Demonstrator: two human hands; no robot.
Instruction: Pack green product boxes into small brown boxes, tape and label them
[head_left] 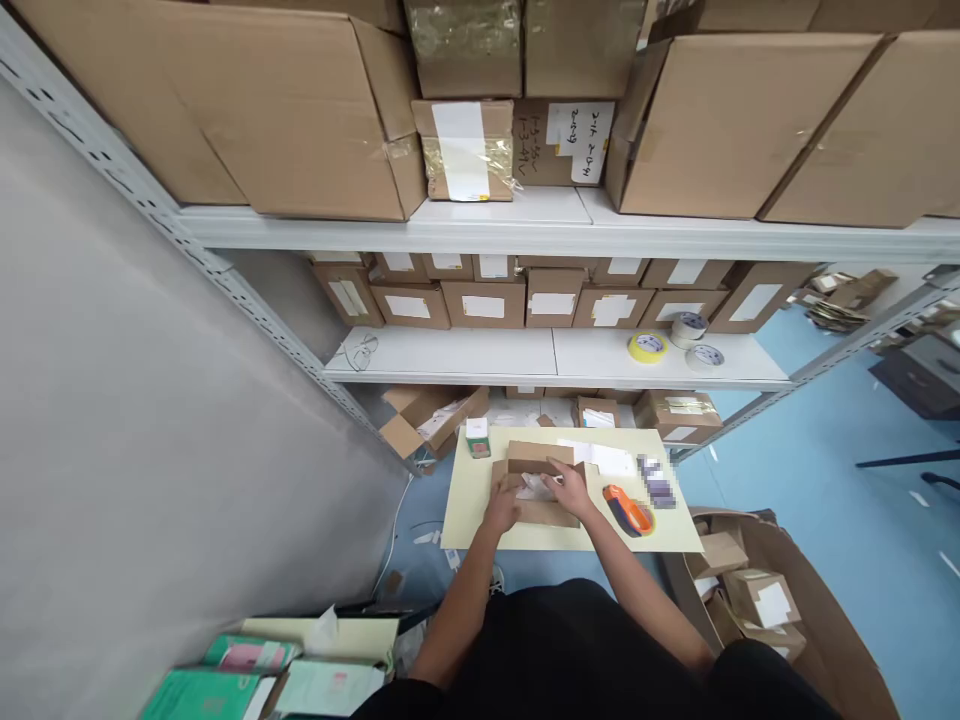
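An opened cardboard box (547, 512) lies on the pale yellow tabletop (469, 520) with its flaps folded out. Crumpled white wrapping (534, 487) shows inside it. My left hand (502, 505) is closed over the box's left side, its fingertips near the wrapping. My right hand (568, 488) reaches in from the right, fingers apart, touching the wrapping and the box's inner edge. To the right lies an orange and dark blue tape dispenser (628, 510). A small green and white box (478, 438) stands at the back left.
White paper (611, 460) lies behind the box, near a blurred dark item (656, 482). Shelves (450, 352) ahead hold labelled cartons and tape rolls (647, 347). A large carton (840, 640) with packed boxes stands right; green packages (202, 692) lie lower left.
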